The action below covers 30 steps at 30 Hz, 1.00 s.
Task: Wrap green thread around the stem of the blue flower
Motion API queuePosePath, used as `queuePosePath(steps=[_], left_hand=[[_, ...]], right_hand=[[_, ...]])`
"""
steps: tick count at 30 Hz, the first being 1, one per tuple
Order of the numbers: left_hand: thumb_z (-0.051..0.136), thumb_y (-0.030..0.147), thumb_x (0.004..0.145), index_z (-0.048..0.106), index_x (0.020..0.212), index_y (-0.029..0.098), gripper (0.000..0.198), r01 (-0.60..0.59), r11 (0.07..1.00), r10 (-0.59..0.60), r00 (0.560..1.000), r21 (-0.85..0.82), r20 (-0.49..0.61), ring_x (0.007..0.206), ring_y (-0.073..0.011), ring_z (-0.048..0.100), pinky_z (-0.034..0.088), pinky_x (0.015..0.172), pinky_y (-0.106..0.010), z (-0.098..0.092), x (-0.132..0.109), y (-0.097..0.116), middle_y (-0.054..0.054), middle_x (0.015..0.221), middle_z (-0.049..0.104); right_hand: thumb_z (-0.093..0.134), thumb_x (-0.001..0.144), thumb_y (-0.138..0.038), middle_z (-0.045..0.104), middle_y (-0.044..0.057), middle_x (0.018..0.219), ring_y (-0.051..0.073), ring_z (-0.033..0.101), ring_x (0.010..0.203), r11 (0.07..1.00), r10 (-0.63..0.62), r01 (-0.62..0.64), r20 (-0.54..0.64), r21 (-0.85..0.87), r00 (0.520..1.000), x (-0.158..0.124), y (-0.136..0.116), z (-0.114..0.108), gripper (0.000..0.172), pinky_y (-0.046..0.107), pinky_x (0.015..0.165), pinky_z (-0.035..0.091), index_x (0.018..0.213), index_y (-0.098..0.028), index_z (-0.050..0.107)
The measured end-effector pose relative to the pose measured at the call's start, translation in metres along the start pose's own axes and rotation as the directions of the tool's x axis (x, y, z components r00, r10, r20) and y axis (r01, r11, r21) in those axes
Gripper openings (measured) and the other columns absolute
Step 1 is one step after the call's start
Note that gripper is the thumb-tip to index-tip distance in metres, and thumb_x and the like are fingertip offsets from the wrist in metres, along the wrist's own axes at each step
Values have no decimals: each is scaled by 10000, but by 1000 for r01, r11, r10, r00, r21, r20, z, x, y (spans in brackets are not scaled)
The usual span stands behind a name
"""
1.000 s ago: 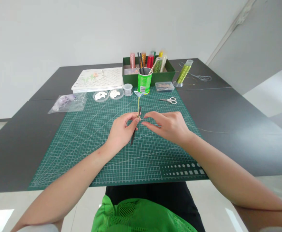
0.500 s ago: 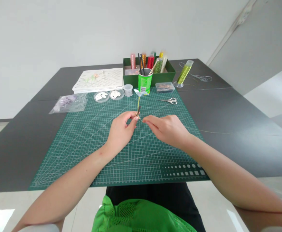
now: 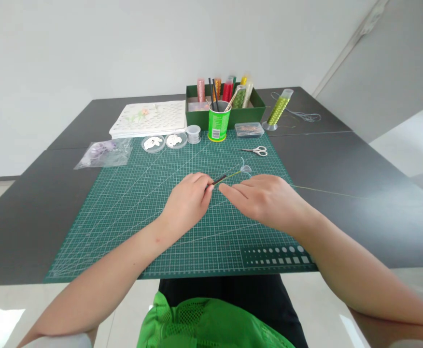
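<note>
My left hand (image 3: pixel 186 205) pinches the wire stem (image 3: pixel 229 176) mid-mat (image 3: pixel 124 217); my right hand (image 3: pixel 265 200), fingers extended, rests just beside it.

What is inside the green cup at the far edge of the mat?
The green cup holds two black sticks and some pale wooden sticks that poke above its rim. Their lower ends and anything else inside are hidden by the cup wall.

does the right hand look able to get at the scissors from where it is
Probably yes. The scissors lie alone on the green cutting mat, just beyond the right hand, with bare mat between. The small flower stem near its fingers sits off to the left.
</note>
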<state>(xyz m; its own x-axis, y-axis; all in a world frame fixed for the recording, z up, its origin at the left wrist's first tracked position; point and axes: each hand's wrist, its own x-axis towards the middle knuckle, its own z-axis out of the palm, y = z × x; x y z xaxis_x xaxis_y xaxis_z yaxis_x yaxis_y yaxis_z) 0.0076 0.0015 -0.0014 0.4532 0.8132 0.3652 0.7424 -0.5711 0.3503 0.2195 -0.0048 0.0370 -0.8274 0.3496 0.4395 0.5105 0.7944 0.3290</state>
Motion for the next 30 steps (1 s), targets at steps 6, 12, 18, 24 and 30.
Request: queuePosePath(steps=[6, 12, 18, 24, 30], left_hand=[[481, 165, 1040, 630, 977, 136, 164, -118, 987, 101, 984, 109, 149, 921, -256, 637, 561, 739, -372, -1, -3, 7, -96, 977, 695], [520, 206, 1049, 649, 976, 141, 162, -263, 963, 242, 942, 64, 233, 889, -242, 633, 576, 781, -384, -1, -5, 11, -80, 958, 708], [513, 194, 1056, 689, 996, 149, 192, -332, 943, 326, 930, 4, 166, 959, -240, 678, 585, 881, -406, -5, -5, 14, -87, 1047, 745], [532, 244, 1060, 703, 947, 150, 225, -375, 923, 381, 923, -92, 59, 933, -205, 706, 598, 870, -356, -9, -6, 15, -63, 994, 766], [542, 256, 1059, 710, 947, 181, 216, -353, 920, 365, 929, -169, 50, 951, -188, 727, 598, 891, -345, -15, -6, 18, -53, 1003, 775]], right_hand=[[405, 1037, -68, 551, 8, 675, 151, 414, 631, 1000, 5, -5, 13, 8, 1000, 2, 3, -9, 354, 323, 568, 298, 833, -171, 677], [432, 1053, -117, 519, 6, 700, 140, 416, 677, 977, 84, -92, 47, 194, 995, -2, 22, 1, 350, 297, 548, 257, 813, -181, 678], [467, 1082, -287, 531, 3, 717, 117, 474, 660, 888, 197, -209, 72, 409, 978, -8, 40, 14, 352, 257, 576, 319, 903, -189, 753], [577, 1040, -292, 706, 12, 780, 105, 598, 679, 697, 239, -253, 116, 671, 964, -6, 48, 20, 258, 230, 643, 421, 944, -173, 785], [628, 991, -317, 797, 50, 908, 156, 717, 821, 489, 275, -318, 202, 812, 940, -5, 49, 31, 232, 266, 747, 512, 952, -162, 795]])
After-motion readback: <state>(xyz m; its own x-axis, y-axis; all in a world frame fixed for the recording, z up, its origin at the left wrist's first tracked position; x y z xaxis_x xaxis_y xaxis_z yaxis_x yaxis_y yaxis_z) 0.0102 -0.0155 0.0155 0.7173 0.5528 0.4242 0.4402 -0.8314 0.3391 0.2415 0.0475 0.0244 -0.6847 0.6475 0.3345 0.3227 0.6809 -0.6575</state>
